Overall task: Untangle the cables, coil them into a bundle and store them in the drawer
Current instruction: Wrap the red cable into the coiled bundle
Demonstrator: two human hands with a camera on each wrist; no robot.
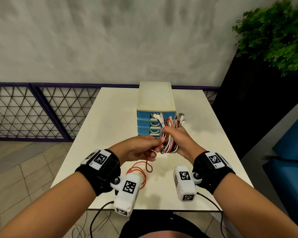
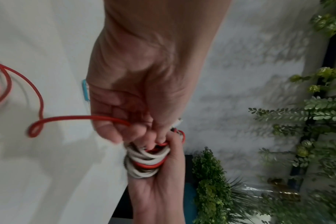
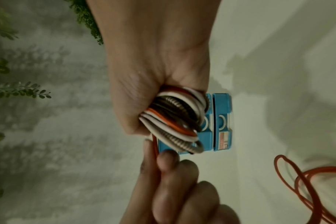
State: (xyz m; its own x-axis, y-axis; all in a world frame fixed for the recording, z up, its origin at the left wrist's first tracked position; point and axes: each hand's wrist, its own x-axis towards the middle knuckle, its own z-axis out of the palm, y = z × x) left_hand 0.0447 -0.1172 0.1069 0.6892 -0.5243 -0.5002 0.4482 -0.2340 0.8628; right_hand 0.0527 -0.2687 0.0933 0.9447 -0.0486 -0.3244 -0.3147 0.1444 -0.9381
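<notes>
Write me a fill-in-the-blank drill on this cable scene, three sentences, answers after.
1. The coiled bundle of white, red and black cables is gripped by the ___ hand.
2. The left hand pinches a loose thin cable coloured ___.
3. The small drawer unit with a cream top has drawer fronts coloured ___.

Missing words: right; red; blue

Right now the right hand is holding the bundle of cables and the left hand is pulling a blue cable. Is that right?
Almost. The right hand does hold the bundle of cables, but the cable in the left hand is red, not blue. The left wrist view shows the red cable running into the left hand's fingers.
</notes>
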